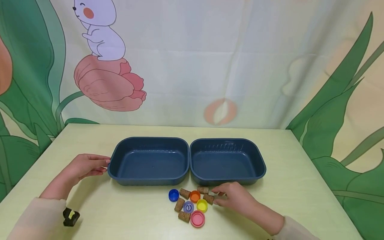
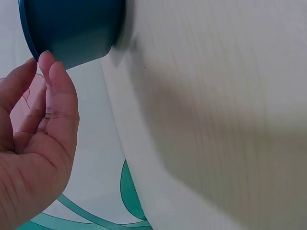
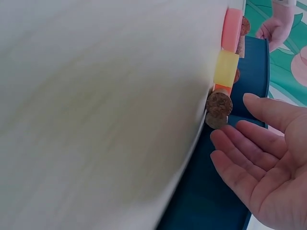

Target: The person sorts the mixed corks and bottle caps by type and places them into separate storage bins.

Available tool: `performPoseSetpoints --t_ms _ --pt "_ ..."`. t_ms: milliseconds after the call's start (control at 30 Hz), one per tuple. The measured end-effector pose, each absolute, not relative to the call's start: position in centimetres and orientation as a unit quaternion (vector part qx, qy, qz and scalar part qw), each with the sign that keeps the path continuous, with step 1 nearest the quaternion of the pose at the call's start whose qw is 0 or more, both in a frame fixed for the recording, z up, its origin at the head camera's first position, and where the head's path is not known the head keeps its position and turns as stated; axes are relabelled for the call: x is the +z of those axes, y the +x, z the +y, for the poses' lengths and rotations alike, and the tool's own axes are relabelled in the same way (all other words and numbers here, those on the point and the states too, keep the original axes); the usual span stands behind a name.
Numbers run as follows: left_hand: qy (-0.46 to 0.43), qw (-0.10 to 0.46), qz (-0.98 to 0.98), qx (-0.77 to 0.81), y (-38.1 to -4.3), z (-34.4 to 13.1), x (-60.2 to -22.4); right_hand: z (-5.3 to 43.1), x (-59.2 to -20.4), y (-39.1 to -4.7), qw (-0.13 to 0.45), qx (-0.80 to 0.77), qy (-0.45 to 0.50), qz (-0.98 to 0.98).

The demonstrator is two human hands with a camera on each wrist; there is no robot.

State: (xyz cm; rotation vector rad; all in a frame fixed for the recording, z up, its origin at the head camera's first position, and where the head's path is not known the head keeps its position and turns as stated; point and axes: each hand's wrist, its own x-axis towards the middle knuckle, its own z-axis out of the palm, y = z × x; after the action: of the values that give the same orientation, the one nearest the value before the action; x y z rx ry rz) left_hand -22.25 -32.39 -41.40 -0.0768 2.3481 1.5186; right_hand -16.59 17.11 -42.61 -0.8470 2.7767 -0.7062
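- Cream cloth sleeves [image 1: 39,218] on both forearms, nearest of all; beside the left cuff, a small black object [image 1: 69,218] with a yellow patch.
- Pink round plastic cap [image 1: 197,219] to the left of the right hand and nearer than it, with a brown cylindrical cork [image 1: 184,217] just beside it, further left; both on a pale wood-grained tabletop [image 1: 126,213].
- Lilac round plastic cap with a swirl [image 1: 188,207] and yellow round plastic cap [image 1: 202,205] a little beyond, between the hands but much closer to the right; second cork [image 1: 179,204] just left of the lilac one.
- Right hand [image 1: 235,196] alongside, thumb and fingers loosely parted; tips close to third cork [image 1: 208,199] and fourth cork [image 1: 203,190], cannot tell whether touching.
- Orange round plastic cap [image 1: 195,196], fifth cork [image 1: 185,193] and blue round plastic cap [image 1: 173,195], ranged leftward from the right hand.
- Left hand [image 1: 88,165] well apart from the cluster, thumb and fingertips pinching the near-side rim of a dark-blue rectangular plastic tray [image 1: 150,182].
- Matching dark-blue tray [image 1: 225,182] end to end with that one, just ahead of the right hand.
- Pale cloth backdrop [image 1: 186,83] beyond both hands, printed with green leaves, pink flowers and, ahead of the left hand, a white animal [image 1: 105,43].
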Motion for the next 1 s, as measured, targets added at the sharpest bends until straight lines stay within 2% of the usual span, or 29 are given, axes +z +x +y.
performPoseSetpoints --t_ms 233,1000 --pt "-0.026 0.177 0.828 0.531 -22.33 -32.50 -41.37 16.70 -43.14 -16.93 0.064 -0.226 -0.291 0.927" --pt "-0.037 0.196 0.777 0.596 -22.19 -32.60 -42.05 16.07 -43.51 -17.17 0.078 -0.216 -0.296 0.927"
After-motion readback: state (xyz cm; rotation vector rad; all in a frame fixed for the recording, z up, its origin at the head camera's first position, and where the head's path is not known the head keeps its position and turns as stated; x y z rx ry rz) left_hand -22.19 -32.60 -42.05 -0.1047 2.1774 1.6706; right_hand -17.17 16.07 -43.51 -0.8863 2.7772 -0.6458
